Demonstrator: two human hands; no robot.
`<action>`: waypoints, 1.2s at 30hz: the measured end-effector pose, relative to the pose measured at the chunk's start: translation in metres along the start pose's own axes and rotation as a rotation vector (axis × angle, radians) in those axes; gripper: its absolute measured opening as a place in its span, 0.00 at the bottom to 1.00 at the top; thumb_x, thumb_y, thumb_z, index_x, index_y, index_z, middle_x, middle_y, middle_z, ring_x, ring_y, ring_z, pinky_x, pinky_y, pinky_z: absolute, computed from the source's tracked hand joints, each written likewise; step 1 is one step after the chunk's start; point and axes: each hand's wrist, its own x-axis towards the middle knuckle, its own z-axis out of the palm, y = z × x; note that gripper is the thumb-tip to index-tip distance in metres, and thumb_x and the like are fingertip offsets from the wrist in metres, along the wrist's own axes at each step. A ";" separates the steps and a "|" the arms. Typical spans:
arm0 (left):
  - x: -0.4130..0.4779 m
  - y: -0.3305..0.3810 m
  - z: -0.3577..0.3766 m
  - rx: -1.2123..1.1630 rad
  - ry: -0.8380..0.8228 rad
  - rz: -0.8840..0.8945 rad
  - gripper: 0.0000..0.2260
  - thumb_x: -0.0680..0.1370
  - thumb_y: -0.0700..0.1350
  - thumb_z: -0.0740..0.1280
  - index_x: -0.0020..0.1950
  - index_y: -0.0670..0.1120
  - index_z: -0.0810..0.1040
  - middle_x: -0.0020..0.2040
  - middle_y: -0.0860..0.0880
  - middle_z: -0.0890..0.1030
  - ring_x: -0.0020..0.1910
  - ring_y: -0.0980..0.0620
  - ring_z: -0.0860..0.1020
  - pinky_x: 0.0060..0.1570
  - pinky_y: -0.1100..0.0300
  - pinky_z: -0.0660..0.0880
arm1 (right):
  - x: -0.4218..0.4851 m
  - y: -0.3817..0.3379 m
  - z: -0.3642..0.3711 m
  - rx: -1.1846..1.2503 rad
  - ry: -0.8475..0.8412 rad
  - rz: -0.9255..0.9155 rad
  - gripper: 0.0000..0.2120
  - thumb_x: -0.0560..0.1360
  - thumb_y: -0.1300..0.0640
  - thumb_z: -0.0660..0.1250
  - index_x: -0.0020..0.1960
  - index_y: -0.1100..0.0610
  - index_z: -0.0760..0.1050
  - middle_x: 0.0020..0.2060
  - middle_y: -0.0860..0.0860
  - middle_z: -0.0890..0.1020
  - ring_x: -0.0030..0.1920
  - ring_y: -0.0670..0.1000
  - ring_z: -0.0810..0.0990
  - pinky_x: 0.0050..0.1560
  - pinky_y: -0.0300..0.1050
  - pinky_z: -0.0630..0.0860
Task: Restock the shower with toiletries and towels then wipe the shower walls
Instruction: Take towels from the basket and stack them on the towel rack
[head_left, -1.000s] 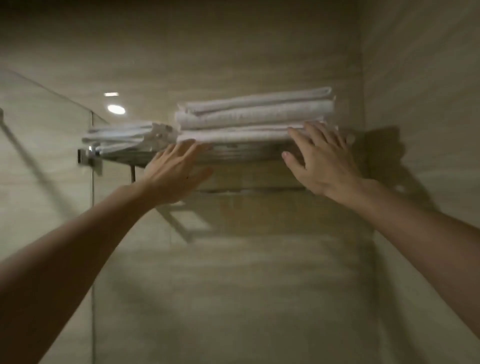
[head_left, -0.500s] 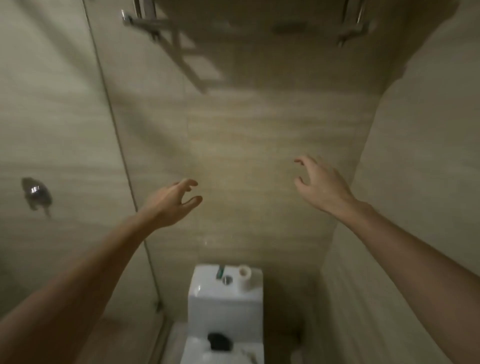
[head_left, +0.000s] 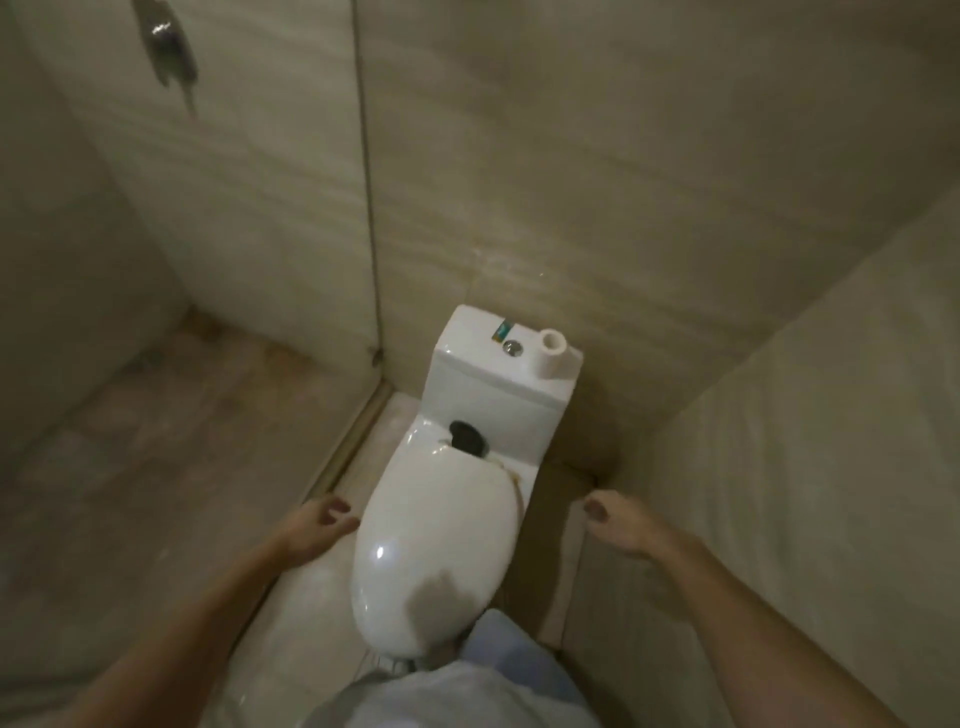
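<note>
I look down at a white toilet (head_left: 441, 545) with its lid closed. My left hand (head_left: 311, 525) hangs just left of the lid, fingers loosely curled, holding nothing. My right hand (head_left: 618, 522) hangs to the right of the toilet near the side wall, fingers also loosely curled and empty. The glass shower partition (head_left: 366, 182) rises at the left, with the shower floor (head_left: 130, 467) behind it. The towel shelf and towels are out of view.
A toilet paper roll (head_left: 555, 347) stands on the cistern (head_left: 498, 384) beside the flush button. A metal shower fitting (head_left: 169, 47) shows through the glass at the top left. Beige tiled walls close in behind and on the right (head_left: 779, 467). Light clothing fills the bottom edge.
My view has swung down from the towel shelf to the toilet. Both hands left the towels and dropped to either side of the toilet lid, empty.
</note>
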 end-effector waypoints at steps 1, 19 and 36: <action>-0.006 -0.028 0.018 -0.078 -0.018 -0.075 0.16 0.79 0.54 0.69 0.62 0.46 0.79 0.57 0.43 0.83 0.52 0.48 0.82 0.54 0.56 0.77 | 0.005 0.004 0.017 0.010 -0.061 0.000 0.16 0.80 0.56 0.64 0.67 0.57 0.75 0.61 0.55 0.81 0.59 0.54 0.80 0.60 0.47 0.76; -0.280 -0.065 0.311 -1.260 0.545 -1.114 0.10 0.84 0.44 0.62 0.61 0.41 0.75 0.53 0.40 0.81 0.52 0.43 0.79 0.48 0.54 0.71 | 0.091 -0.008 0.114 -0.330 -0.460 -0.292 0.14 0.79 0.57 0.65 0.63 0.57 0.77 0.59 0.55 0.80 0.60 0.55 0.78 0.59 0.44 0.73; -0.358 -0.007 0.440 -1.875 1.215 -1.396 0.06 0.83 0.44 0.63 0.52 0.50 0.80 0.49 0.45 0.84 0.50 0.47 0.83 0.54 0.51 0.76 | 0.003 -0.272 0.252 -0.599 -0.711 -0.696 0.12 0.80 0.61 0.64 0.61 0.61 0.77 0.51 0.58 0.82 0.40 0.54 0.83 0.40 0.44 0.74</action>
